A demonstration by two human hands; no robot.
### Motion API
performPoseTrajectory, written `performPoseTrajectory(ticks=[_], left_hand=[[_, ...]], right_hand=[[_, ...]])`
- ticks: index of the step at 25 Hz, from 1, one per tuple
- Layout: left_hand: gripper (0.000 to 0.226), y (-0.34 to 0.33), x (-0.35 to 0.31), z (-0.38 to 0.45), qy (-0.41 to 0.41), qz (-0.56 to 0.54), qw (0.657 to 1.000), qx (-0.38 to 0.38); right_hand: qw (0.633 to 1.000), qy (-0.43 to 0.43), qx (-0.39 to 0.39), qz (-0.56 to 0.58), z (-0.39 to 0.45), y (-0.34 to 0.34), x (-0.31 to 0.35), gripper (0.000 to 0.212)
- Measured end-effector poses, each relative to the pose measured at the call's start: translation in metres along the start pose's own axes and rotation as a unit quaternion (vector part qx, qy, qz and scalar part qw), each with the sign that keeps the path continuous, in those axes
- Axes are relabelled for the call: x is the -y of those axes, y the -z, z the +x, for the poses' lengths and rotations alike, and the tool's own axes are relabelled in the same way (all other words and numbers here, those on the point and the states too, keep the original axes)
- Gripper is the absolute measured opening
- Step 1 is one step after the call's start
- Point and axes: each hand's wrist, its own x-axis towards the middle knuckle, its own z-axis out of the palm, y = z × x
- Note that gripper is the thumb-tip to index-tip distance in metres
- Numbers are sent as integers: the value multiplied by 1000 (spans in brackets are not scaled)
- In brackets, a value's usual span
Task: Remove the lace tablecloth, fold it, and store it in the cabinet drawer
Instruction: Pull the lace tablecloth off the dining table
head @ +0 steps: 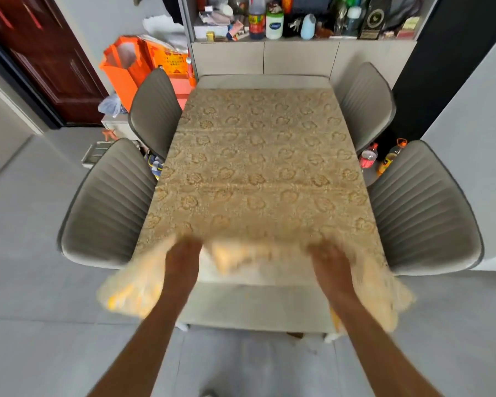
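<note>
Two hands, left hand (182,257) and right hand (331,263), gripping beige floral lace tablecloth (258,161), near edge bunched, blurred

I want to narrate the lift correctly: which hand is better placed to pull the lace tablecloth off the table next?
Neither clearly: both are at the near edge. The left hand and right hand both grip the lace tablecloth, about evenly either side of the table's middle. Motion blur hides the fingers.
</note>
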Motion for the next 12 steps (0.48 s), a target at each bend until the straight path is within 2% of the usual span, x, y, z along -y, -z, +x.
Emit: performPoseTrajectory(ticks=[1, 2, 4, 6, 9, 12], left_hand=[[23, -3, -25, 23, 11, -67, 997, 24], [44, -8, -39, 36, 10, -72, 996, 48], [65, -22, -33, 35, -42, 82, 993, 67], [70, -36, -11, 11, -82, 210, 971, 85], [68, -61, 36, -1, -52, 334, 927, 163], [69, -85, 57, 28, -38, 426, 885, 184]], right_hand=[[998, 56, 15, 27, 25, 6, 26, 33], [995, 98, 29, 3, 40, 7, 37, 46], [984, 138, 16, -109, 44, 3, 26, 57], [967, 162, 0, -194, 25, -9, -7, 61], [943, 147, 76, -288, 23, -36, -50, 66], [912, 131, 108, -373, 55, -60, -61, 78]])
